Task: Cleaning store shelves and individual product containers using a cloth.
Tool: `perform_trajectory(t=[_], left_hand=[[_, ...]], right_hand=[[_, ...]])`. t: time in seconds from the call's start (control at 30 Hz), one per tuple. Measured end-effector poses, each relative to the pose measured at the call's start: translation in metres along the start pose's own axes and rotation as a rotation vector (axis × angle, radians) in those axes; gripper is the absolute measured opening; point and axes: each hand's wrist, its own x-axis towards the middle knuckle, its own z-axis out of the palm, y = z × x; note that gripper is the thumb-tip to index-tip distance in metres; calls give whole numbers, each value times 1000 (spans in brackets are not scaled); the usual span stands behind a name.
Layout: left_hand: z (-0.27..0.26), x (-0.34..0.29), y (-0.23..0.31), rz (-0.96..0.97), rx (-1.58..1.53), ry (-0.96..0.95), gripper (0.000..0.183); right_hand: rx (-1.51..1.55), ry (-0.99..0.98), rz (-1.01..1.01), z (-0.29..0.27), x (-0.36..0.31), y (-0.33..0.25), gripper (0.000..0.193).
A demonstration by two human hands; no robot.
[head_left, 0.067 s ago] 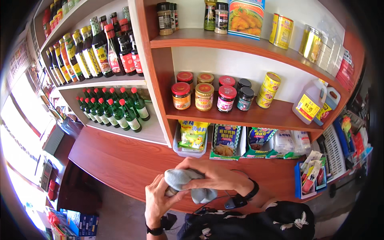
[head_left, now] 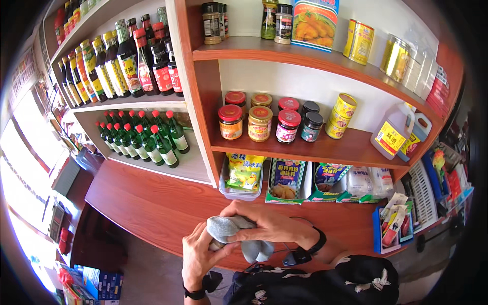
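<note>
Head view: a crumpled pale grey cloth is bunched between both hands, low in the middle of the picture, just above the front edge of the reddish wooden bench. Its long axis runs roughly left to right, with a loose end drooping to the lower right. The right hand lies over it from above, fingers curled down onto the fabric; the left hand cups it from below, fingers closed around the lower left end. A small object seems wrapped inside, but what it is cannot be told.

Just behind the hands, open trays hold a yellow seasoning packet and other pouches. Above these stand red-lidded glass jars. To the left, green glass bottles with red caps fill a lower shelf.
</note>
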Motion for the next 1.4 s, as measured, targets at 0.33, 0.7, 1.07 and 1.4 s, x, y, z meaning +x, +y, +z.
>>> perform_trajectory(t=[0.33, 0.7, 1.07, 1.4], left_hand=[[1, -11, -32, 5, -635, 269, 54], [-2, 57, -60, -306, -1705, 300, 55], [2, 52, -77, -233, -1935, 193, 53], [1, 60, -50, -103, -1771, 189, 54]], right_hand=[[102, 148, 187, 27, 35, 16, 34], [-234, 581, -197, 27, 65, 13, 43], [-404, 447, -223, 73, 47, 37, 68], [12, 784, -120, 71, 44, 44, 52]])
